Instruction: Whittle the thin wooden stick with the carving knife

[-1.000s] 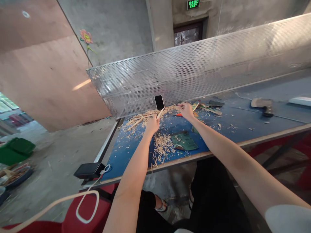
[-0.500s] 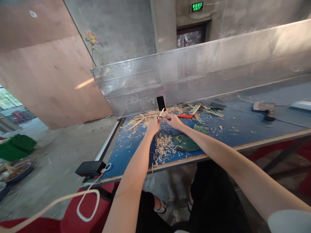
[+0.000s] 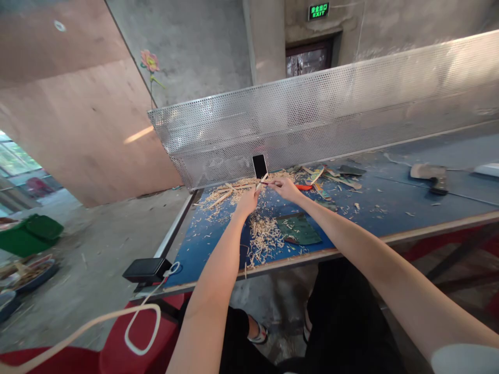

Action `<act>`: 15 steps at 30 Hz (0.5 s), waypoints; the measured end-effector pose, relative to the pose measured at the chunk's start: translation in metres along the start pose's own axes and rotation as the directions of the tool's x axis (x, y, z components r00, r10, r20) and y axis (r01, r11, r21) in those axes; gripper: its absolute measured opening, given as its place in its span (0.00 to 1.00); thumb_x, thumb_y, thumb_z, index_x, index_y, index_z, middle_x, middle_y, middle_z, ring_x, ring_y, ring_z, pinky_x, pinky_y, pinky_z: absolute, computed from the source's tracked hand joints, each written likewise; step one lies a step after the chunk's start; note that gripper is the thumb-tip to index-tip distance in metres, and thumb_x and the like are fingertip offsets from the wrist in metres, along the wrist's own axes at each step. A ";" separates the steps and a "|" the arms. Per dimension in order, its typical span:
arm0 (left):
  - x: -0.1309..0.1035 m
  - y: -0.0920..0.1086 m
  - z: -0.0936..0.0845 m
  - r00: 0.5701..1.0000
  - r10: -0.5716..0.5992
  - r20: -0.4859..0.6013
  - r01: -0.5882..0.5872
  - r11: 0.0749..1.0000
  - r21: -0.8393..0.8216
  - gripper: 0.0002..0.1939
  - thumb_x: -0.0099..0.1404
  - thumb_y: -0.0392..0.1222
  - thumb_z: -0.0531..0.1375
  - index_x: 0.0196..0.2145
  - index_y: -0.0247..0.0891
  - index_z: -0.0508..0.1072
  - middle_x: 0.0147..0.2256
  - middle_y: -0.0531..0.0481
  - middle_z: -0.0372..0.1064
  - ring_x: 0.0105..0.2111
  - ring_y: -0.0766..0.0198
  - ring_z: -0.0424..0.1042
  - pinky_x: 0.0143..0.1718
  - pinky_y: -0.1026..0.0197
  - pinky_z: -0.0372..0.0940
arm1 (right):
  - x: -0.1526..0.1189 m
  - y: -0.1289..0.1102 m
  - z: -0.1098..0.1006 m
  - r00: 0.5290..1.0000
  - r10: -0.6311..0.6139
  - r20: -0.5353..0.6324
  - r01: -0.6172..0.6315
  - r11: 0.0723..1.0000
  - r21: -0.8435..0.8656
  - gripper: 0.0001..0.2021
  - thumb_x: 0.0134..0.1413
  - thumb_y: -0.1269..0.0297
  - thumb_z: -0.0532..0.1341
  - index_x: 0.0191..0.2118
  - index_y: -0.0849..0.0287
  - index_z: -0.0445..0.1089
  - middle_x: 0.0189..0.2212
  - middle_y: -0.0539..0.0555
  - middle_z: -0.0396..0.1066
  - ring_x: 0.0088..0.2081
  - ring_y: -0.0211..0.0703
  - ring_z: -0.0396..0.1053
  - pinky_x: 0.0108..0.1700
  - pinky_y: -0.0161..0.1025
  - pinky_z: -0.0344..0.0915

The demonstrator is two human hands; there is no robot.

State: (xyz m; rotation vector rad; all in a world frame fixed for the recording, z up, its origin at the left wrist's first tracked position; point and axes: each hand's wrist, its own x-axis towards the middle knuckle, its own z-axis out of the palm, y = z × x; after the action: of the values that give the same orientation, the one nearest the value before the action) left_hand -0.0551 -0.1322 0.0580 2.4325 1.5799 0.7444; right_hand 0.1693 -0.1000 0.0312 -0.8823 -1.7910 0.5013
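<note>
My left hand (image 3: pixel 247 201) is closed around a pale wooden stick (image 3: pixel 262 182), which slants up and away over the table. My right hand (image 3: pixel 284 188) is closed on a small knife (image 3: pixel 265 182); only a thin dark and reddish part of it shows beside the stick. The two hands are close together but apart. Curled wood shavings (image 3: pixel 265 236) lie in a heap below them, with more scattered around. Behind my right hand is an orange-red object (image 3: pixel 304 187), partly covered.
A phone (image 3: pixel 260 166) leans against the perforated metal panel (image 3: pixel 296 119). Wood strips and dark green sheets (image 3: pixel 299 228) lie on the blue table (image 3: pixel 210 244). A cleaver (image 3: pixel 431 176) rests at the right. A black power bank (image 3: pixel 146 270) with a white cable sits at the left corner.
My right hand has drawn back to the right, away from my left hand, opening a small gap. My left hand keeps hold of the stick. The view has shifted slightly.
</note>
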 end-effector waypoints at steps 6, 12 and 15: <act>0.004 -0.005 0.003 1.000 0.025 -0.017 -0.026 0.998 -0.061 0.19 0.84 0.49 0.50 0.53 0.37 0.76 0.49 0.37 0.81 0.50 0.49 0.79 0.50 0.57 0.67 | -0.002 0.000 -0.001 0.999 -0.032 -0.011 0.031 0.997 -0.068 0.24 0.65 0.38 0.60 0.40 0.56 0.78 0.29 0.52 0.73 0.28 0.43 0.64 0.33 0.39 0.59; 0.010 -0.012 0.006 1.000 0.028 0.000 -0.028 0.995 -0.091 0.20 0.84 0.50 0.50 0.43 0.37 0.77 0.43 0.39 0.81 0.45 0.50 0.78 0.46 0.57 0.66 | -0.002 0.004 -0.002 1.000 -0.028 0.003 0.028 0.993 -0.116 0.25 0.68 0.38 0.58 0.42 0.55 0.79 0.29 0.51 0.71 0.27 0.43 0.61 0.32 0.39 0.58; 0.010 -0.013 0.006 0.999 0.033 0.018 -0.032 0.996 -0.081 0.20 0.84 0.49 0.50 0.41 0.37 0.77 0.41 0.40 0.80 0.43 0.51 0.78 0.45 0.58 0.66 | -0.001 0.006 0.000 1.000 -0.030 -0.001 0.029 0.992 -0.123 0.26 0.67 0.37 0.59 0.42 0.56 0.79 0.31 0.54 0.75 0.29 0.44 0.66 0.33 0.40 0.62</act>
State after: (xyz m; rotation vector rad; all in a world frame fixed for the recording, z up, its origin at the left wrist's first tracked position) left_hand -0.0598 -0.1164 0.0509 2.4057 1.4767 0.7722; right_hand 0.1716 -0.0966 0.0269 -0.9390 -1.8451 0.3736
